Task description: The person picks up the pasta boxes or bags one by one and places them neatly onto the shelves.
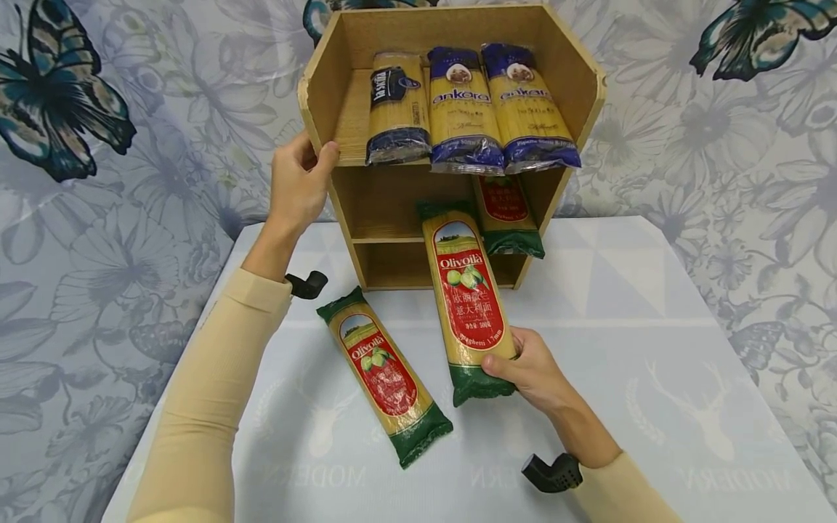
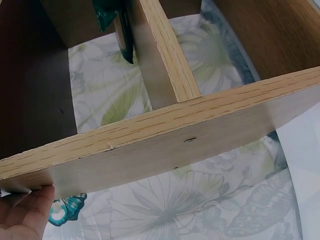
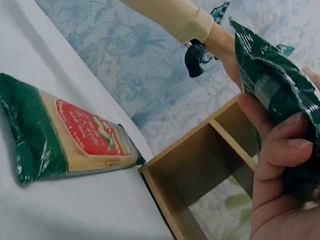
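My right hand (image 1: pixel 532 367) grips the lower end of an Olivoilà spaghetti pack (image 1: pixel 467 290), thumb on its front. The pack tilts up, its top in front of the wooden shelf's middle level. In the right wrist view, fingers curl around the pack's green end (image 3: pixel 280 75). My left hand (image 1: pixel 301 181) holds the left side of the wooden shelf (image 1: pixel 320 87), thumb near the front edge. A second Olivoilà pack (image 1: pixel 386 378) lies on the table. Another green-ended spaghetti pack (image 1: pixel 506 207) sits on the middle level at right, partly hidden.
On the top level stand one dark-labelled pasta pack (image 1: pixel 399 109) and two Ankara packs (image 1: pixel 464 109) side by side. The shelf stands at the back of the white-covered table (image 1: pixel 621 363). Behind it hangs a floral, butterfly-patterned backdrop (image 1: pixel 706 145).
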A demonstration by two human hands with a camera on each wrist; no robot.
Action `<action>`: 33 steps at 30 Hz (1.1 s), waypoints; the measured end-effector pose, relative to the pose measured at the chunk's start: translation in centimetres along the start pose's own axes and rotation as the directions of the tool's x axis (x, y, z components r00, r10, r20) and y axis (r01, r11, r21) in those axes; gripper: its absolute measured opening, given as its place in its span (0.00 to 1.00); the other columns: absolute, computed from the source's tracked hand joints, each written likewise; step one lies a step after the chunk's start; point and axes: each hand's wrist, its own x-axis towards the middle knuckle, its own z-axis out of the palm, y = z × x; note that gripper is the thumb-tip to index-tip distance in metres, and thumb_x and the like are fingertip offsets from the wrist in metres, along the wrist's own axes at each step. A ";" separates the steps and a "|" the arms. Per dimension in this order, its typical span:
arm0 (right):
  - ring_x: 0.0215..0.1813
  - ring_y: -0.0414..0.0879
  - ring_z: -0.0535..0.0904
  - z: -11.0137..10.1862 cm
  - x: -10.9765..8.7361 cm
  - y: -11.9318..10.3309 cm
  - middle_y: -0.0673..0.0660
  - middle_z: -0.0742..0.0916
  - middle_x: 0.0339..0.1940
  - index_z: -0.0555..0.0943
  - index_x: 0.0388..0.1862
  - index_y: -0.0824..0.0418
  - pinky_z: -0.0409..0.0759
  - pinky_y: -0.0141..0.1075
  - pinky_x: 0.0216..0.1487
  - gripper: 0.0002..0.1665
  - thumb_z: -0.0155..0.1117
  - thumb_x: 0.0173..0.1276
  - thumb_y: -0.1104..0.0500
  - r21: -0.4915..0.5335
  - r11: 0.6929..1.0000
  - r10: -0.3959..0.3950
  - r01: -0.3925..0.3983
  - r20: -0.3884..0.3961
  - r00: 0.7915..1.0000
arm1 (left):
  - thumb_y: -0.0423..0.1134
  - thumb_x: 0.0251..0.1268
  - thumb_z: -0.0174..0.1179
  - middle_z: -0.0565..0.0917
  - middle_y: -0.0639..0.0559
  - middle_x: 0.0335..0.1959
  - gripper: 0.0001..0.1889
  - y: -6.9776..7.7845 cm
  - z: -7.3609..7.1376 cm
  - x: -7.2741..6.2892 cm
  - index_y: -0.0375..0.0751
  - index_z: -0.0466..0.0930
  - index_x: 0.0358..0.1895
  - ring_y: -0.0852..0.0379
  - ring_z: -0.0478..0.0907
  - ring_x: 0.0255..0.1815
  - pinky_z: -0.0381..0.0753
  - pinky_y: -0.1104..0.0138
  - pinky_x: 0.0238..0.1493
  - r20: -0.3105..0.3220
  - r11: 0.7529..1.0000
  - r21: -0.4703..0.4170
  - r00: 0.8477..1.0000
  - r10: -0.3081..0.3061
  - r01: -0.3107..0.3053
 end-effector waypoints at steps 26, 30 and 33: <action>0.41 0.46 0.88 1.0 5.8 -1.8 0.56 0.88 0.45 0.71 0.62 0.75 0.85 0.37 0.45 0.22 0.61 0.75 0.64 0.165 0.982 0.115 -0.091 -0.141 0.983 | 0.36 0.74 0.57 0.87 0.42 0.45 0.15 0.3 0.0 -0.2 0.30 0.83 0.56 0.61 0.81 0.41 0.78 0.70 0.46 0.000 1.000 0.014 1.000 0.008 -0.008; 0.36 0.45 0.86 0.8 6.7 -2.2 0.56 0.89 0.45 0.71 0.63 0.73 0.83 0.34 0.35 0.24 0.63 0.75 0.61 0.160 0.981 0.132 -0.106 -0.163 0.978 | 0.36 0.73 0.57 0.87 0.42 0.45 0.15 0.4 0.0 -0.3 0.31 0.83 0.56 0.61 0.81 0.41 0.78 0.70 0.47 0.002 1.000 0.020 1.000 0.008 -0.008; 0.31 0.44 0.84 0.9 7.1 -2.5 0.56 0.89 0.44 0.72 0.62 0.73 0.78 0.32 0.26 0.25 0.65 0.74 0.59 0.143 0.983 0.142 -0.116 -0.192 0.971 | 0.37 0.74 0.57 0.87 0.42 0.45 0.16 0.4 -0.1 -0.3 0.31 0.83 0.56 0.60 0.81 0.41 0.78 0.69 0.47 0.002 1.000 0.026 1.000 0.009 -0.009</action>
